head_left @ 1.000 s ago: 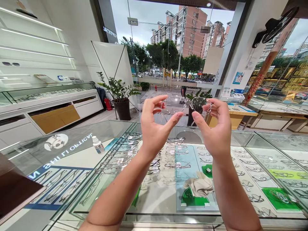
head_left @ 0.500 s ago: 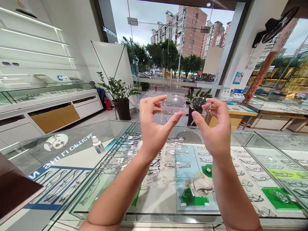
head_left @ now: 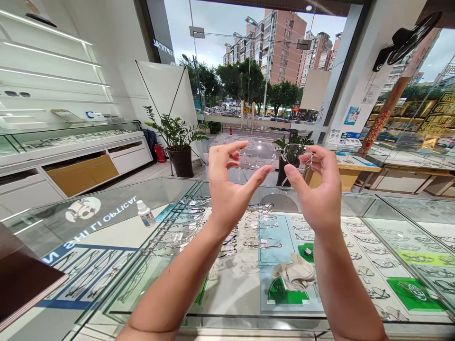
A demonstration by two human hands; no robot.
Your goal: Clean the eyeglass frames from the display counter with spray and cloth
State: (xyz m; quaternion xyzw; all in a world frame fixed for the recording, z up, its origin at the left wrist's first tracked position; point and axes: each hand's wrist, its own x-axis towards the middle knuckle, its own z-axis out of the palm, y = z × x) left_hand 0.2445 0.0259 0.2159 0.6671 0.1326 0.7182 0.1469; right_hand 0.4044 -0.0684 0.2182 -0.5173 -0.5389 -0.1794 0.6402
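A pair of clear-framed eyeglasses [head_left: 260,154] is held up in front of me, lenses facing the window. My left hand [head_left: 232,173] pinches its left side between thumb and fingers. On the other side, my right hand [head_left: 316,184] grips the right end of the frame, its thumb near the lower rim. Both hands are raised above the glass display case [head_left: 234,296]. Below them, a crumpled beige cloth [head_left: 294,273] lies on the case top, near my right forearm. A small white spray bottle [head_left: 145,214] stands to the left.
Rows of eyeglasses [head_left: 262,242] sit inside the case. A dark brown object [head_left: 24,279] juts in at the left edge. Beyond the case are a potted plant [head_left: 179,156], a white banner stand [head_left: 167,90] and a glass storefront. A black fan [head_left: 408,40] hangs at upper right.
The eyeglasses and both hands are nearly still, with only a very slight shift to the right in the picture. Both hands keep their grip.
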